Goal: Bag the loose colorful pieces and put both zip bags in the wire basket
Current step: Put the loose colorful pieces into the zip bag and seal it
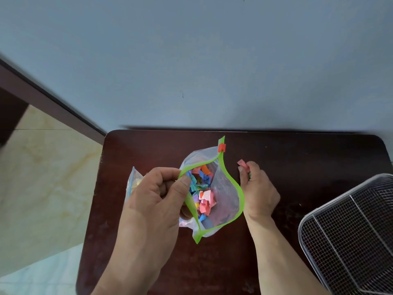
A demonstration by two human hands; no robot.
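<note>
We pinch the green-rimmed zip bag (225, 188) open with our left hand (153, 201) mid-table, colorful pieces (202, 188) inside; our right hand (257, 192) clamps a pink piece (243, 163). The wire basket (350, 235) overhangs the table (297, 158)'s right edge.

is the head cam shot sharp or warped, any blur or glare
Head view: wide-angle warp bows the table back edge and the basket; soft, even light, no harsh glare; the bag and both hands, left hand and right hand, look fairly sharp; far left edge smeared.
</note>
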